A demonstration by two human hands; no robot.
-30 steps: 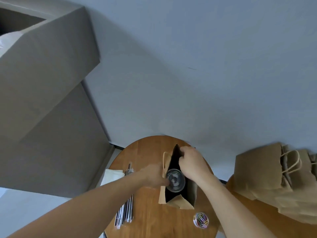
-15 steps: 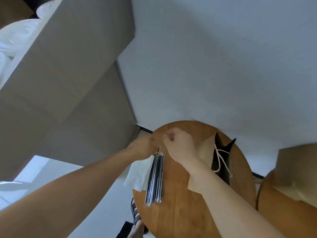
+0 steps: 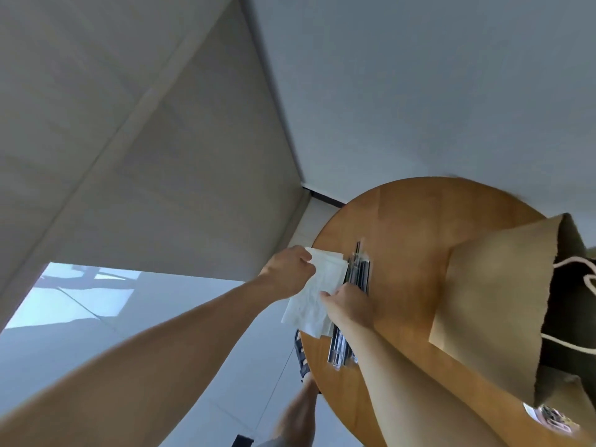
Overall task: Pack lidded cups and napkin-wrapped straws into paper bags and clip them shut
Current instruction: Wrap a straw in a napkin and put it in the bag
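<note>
Your left hand point(image 3: 288, 272) has its grip clamped on the far corner of the napkins point(image 3: 306, 304), thumb and fingers pinching the white paper at the edge of the tabletop point(image 3: 403, 217). Your right hand point(image 3: 350, 306) sits just right of that grip, fingers curled down where the napkins meet the straws point(image 3: 361, 275). I cannot tell whether its grip has closed on anything. The straws lie bundled against the napkins' right side, passing under your right wrist. Well right of both grips stands the open paper bag point(image 3: 496, 285), a small blurred container point(image 3: 550, 417) near its base.
</note>
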